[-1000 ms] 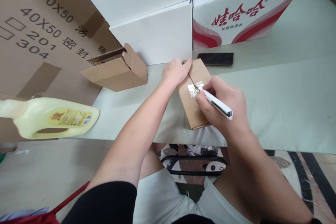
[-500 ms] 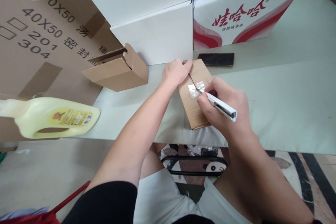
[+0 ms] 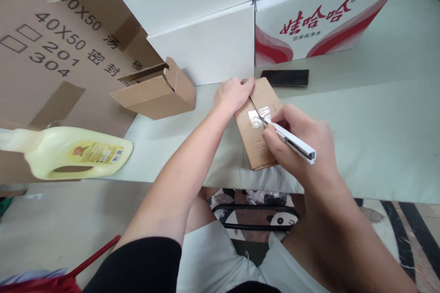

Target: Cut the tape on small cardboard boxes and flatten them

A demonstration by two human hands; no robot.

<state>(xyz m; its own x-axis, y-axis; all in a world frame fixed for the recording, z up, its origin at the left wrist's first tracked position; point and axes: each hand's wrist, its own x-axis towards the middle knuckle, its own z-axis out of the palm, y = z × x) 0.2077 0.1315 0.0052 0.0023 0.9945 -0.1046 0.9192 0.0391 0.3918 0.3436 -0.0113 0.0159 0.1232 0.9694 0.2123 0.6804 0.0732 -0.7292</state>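
Note:
A small brown cardboard box (image 3: 252,144) lies on the covered table, with a strip of clear tape (image 3: 255,119) across its seam. My left hand (image 3: 233,94) grips the far left end of the box, thumb on its top and the other fingers partly hidden. A white utility knife (image 3: 292,139) is pinched in my right hand (image 3: 305,142). Its blade tip meets the seam at the tape, and the handle slants back toward me.
Behind the box lies a black phone (image 3: 285,78). White cartons (image 3: 206,50) and a red-and-white carton (image 3: 309,27) stand at the back. To the left are an open cardboard box (image 3: 158,98), a yellow bottle (image 3: 82,153) and a large brown carton (image 3: 68,46). The table edge (image 3: 343,194) is close to me.
My right hand and the utility knife have moved slightly toward me and to the right along the tape. My left hand keeps its hold on the box. The whole view has shifted a little.

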